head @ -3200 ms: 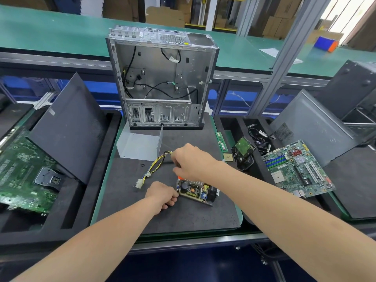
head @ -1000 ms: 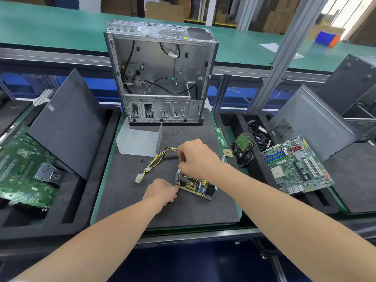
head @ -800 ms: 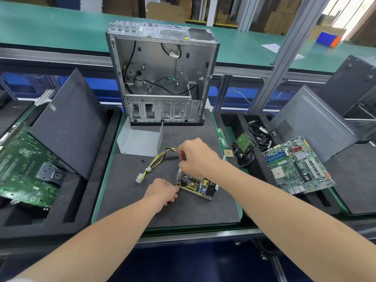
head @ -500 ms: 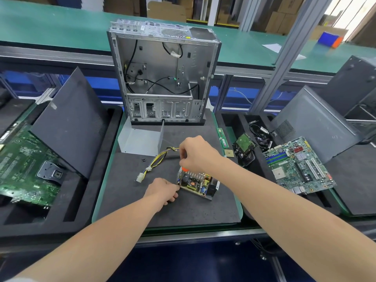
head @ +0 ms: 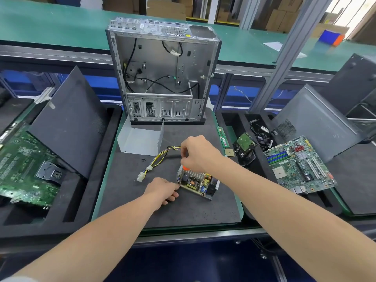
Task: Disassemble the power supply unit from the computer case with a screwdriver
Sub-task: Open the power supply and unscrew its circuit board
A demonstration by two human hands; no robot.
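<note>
Head view.

- Location of the power supply unit (head: 198, 183): flat on the dark foam mat (head: 162, 212), opened, circuit board exposed, in front of the computer case (head: 162, 74) and well apart from it.
- State of the right hand (head: 198, 153): clenched round the screwdriver (head: 185, 167), above the far left corner of the power supply unit. Only an orange part of the tool visible below the fist; tip hidden.
- State of the left hand (head: 162, 190): fingers curled, pinching the near left corner of the power supply unit.
- Routing of the cable bundle (head: 160, 157): yellow and black, from under the right hand leftward across the mat, ending in a white connector (head: 140, 177).
- Just in front of the computer case: grey metal cover (head: 142, 141), bent sheet, standing on the mat.
- Between cover and cable bundle: small black screw (head: 143, 159), loose on the mat.
- Computer case upright at the back of the mat, side open, black cables loose inside.
- At the right edge of the mat: memory stick (head: 222, 137) and processor chip (head: 229, 153).
- Further right: hard drive (head: 245, 142), green motherboard (head: 297, 165), leaning grey side panel (head: 313, 121).
- Left of the mat: second green board (head: 22, 169) beside a leaning black panel (head: 71, 123).
</note>
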